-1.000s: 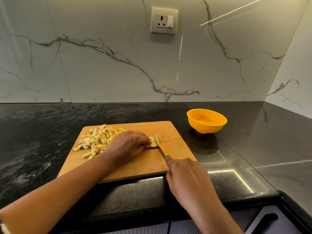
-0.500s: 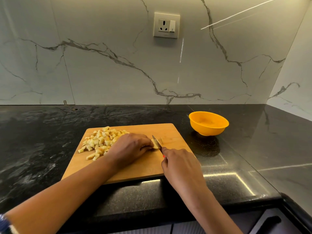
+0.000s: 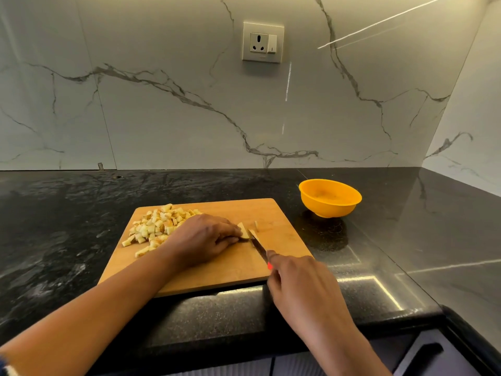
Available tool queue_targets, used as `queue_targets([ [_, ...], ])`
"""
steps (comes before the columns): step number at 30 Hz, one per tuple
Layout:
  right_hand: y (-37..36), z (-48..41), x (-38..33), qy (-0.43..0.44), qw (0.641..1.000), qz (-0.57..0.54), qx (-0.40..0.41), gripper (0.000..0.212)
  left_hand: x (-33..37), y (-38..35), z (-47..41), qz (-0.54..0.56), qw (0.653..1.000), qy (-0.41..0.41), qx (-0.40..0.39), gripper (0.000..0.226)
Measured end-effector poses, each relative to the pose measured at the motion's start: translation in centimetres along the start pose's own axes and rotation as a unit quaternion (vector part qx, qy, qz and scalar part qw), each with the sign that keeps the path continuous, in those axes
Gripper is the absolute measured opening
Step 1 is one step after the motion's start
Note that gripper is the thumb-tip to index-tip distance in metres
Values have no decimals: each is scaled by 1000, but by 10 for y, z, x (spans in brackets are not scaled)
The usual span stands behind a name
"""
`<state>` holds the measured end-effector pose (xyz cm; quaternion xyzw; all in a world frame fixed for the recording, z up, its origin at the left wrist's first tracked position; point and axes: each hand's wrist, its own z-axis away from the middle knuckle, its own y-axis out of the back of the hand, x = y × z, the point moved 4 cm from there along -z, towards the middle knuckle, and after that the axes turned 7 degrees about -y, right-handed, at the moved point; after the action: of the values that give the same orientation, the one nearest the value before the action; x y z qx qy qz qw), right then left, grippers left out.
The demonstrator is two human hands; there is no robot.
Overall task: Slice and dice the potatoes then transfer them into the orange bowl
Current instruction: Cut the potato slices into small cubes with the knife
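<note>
A wooden cutting board (image 3: pixel 222 270) lies on the black counter. A pile of diced potato (image 3: pixel 158 226) covers its far left part. My left hand (image 3: pixel 206 237) holds down a potato piece (image 3: pixel 244 231) near the board's middle, fingers curled over it. My right hand (image 3: pixel 301 280) grips a knife (image 3: pixel 259 246) with a red handle; its blade rests on the board against the right side of that piece. One thin cut strip (image 3: pixel 256 226) lies just right of the blade. The orange bowl (image 3: pixel 330 198) stands empty to the right of the board.
The black stone counter (image 3: pixel 67 226) runs to a white marble wall with a power socket (image 3: pixel 263 42). A side wall closes the right. The counter's front edge (image 3: pixel 298 340) is near me, with a drawer handle (image 3: pixel 425 354) below at the right.
The knife went forward over the potato piece and has come back down beside it. A thin strip now lies apart to the right of the blade. My left hand has stayed on the piece.
</note>
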<state>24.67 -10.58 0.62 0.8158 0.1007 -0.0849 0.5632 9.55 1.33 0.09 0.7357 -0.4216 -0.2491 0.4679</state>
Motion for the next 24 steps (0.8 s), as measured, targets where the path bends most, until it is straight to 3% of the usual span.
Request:
queue_targets([
  [10,-10,-25,-10,-6,1000,-28,10,42,0,3,5,-12,993,19,-114,39],
  [15,-20,-27,-16,-8,1000,24,-12,40,-1,4,7,-26,988,12,-150,81],
  [21,-31,-44,-26,2,997,58,-57,32,-2,1,6,-32,982,15,-183,82],
  [24,-25,-26,-22,4,997,52,-49,40,-3,0,7,-24,981,22,-189,77],
])
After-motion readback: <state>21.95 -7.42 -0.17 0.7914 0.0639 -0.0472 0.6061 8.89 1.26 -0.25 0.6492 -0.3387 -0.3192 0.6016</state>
